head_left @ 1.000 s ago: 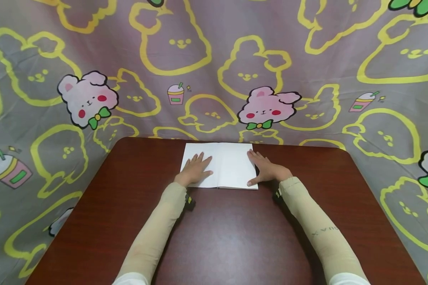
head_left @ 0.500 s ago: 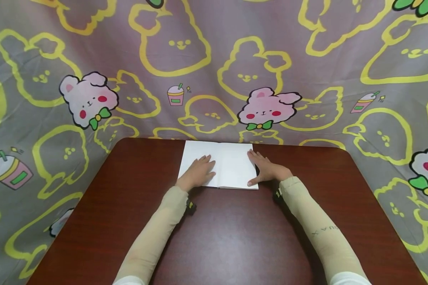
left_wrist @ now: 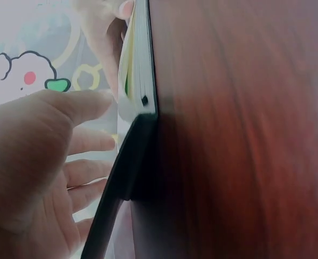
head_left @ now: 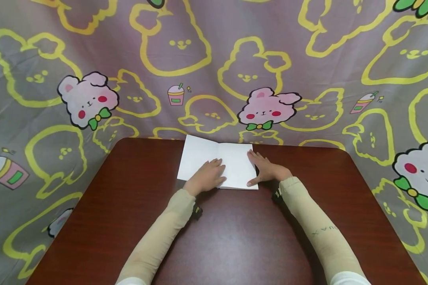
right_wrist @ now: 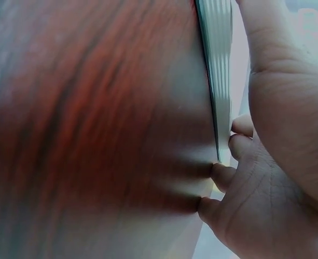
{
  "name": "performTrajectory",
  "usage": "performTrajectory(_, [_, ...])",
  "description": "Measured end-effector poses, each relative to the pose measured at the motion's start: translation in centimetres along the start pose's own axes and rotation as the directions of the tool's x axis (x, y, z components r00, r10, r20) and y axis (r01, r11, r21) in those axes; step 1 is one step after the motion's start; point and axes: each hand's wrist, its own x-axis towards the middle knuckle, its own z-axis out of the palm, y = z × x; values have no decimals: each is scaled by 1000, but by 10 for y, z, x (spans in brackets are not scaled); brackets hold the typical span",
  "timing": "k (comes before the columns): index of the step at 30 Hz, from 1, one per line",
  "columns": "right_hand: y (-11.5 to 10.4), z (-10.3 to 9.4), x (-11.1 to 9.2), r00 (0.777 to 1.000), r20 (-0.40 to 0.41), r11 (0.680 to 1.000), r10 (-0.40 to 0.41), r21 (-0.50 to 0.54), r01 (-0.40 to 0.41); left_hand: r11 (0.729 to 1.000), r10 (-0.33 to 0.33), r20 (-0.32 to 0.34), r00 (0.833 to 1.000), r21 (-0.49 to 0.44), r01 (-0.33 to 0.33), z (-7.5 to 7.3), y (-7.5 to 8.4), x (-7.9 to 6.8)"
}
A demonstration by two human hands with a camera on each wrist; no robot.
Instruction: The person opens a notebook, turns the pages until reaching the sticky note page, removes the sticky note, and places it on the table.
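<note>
An open book (head_left: pixel 235 166) with blank white pages lies at the far side of the table. Its left side (head_left: pixel 196 158) tilts up off the tabletop. My left hand (head_left: pixel 207 176) rests on the book around the middle fold, fingers extended. In the left wrist view, the left hand (left_wrist: pixel 46 167) is beside the book's page edges (left_wrist: pixel 141 59), and a dark slanting edge (left_wrist: pixel 124 162) runs beneath the fingers. At the right margin, my right hand (head_left: pixel 267 168) keeps its fingers on the page edge. The right wrist view shows fingertips of the right hand (right_wrist: pixel 272 178) at the page stack (right_wrist: pixel 219 65).
The dark reddish-brown table (head_left: pixel 232 237) extends around the book and towards me. A grey curtain (head_left: pixel 207 51) printed with yellow outlines and pink rabbits hangs behind and at both sides of it.
My left hand has slid right, from the left page to the middle fold. The book's left side has risen from lying nearly flat. My right hand has stayed in place.
</note>
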Motion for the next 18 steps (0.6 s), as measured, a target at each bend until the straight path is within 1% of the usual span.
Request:
performTrajectory(8, [0,-1,-1,1000,5,1000,-1,-2,1,1000,16,33,999,17,-17,1,14,3])
performTrajectory(12, [0,-2,0,1000,14,1000,6,-6,-6,1000,28,48,998,4,-28,1,18,4])
performTrajectory(18, [1,-3,1,1000,22,1000,13,-7,-13,999,54,15,998,6,-54,1,20,6])
